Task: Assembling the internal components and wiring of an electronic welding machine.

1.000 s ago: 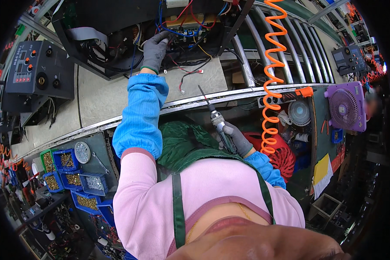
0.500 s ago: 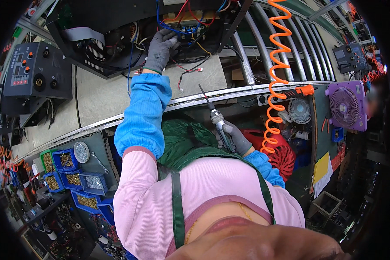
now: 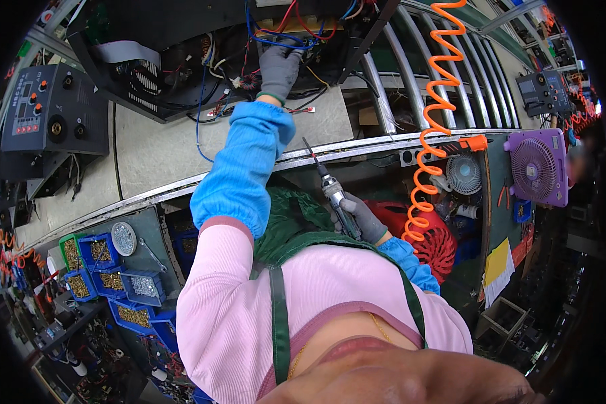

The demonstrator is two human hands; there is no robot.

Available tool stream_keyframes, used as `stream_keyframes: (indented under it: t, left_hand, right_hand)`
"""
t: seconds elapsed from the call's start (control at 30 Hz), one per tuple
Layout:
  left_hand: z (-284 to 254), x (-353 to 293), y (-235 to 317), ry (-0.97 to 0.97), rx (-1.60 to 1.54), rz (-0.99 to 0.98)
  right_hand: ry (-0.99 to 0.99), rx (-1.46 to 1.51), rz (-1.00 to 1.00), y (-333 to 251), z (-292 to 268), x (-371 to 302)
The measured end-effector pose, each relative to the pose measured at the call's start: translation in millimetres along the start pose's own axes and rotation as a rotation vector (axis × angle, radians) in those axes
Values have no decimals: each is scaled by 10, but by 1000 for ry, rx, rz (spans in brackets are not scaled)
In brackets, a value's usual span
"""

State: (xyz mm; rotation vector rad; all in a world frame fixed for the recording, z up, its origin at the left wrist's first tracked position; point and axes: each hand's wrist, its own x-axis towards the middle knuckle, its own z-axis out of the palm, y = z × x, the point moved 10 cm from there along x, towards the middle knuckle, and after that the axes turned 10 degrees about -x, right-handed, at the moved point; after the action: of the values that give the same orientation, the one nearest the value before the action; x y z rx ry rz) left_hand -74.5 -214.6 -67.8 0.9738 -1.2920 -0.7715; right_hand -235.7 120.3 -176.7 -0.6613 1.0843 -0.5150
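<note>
My left hand [image 3: 279, 71], in a grey glove and blue sleeve cover, reaches into an open black metal housing [image 3: 182, 30]. Its fingertips disappear among blue and red wires [image 3: 276, 42] by the housing's near edge, so their grip is hidden. Loose wires with small connectors [image 3: 303, 110] trail out below it onto the bench. Near my lap, my right hand [image 3: 365, 219], also gloved in grey, is wrapped round a power screwdriver [image 3: 334, 192]. The screwdriver's long thin bit points up and left, apart from the housing.
A coiled orange air hose [image 3: 444, 94] hangs in front of a roller conveyor [image 3: 417, 74]. To the left stand a grey-black machine unit [image 3: 57, 111] and blue bins [image 3: 133, 315] of small metal fasteners. A purple fan [image 3: 535, 167] and an orange-tipped tool [image 3: 475, 143] are on the right.
My left hand has shifted right inside the housing, its fingers now deeper under the wires. My right hand and the screwdriver have moved slightly left.
</note>
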Motion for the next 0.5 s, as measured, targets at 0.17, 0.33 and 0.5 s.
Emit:
stream_keyframes:
  t: [0.17,0.33,0.5]
  left_hand:
    - [313,103,87,36,-22,20]
    - [277,95,-14,52,202,55]
    - [99,-199,41,-43,360,71]
  right_hand:
    - [18,20,19,41,-4,3]
    - [33,41,17,5,18,-8]
    - [4,-9,-26,-59,123,20]
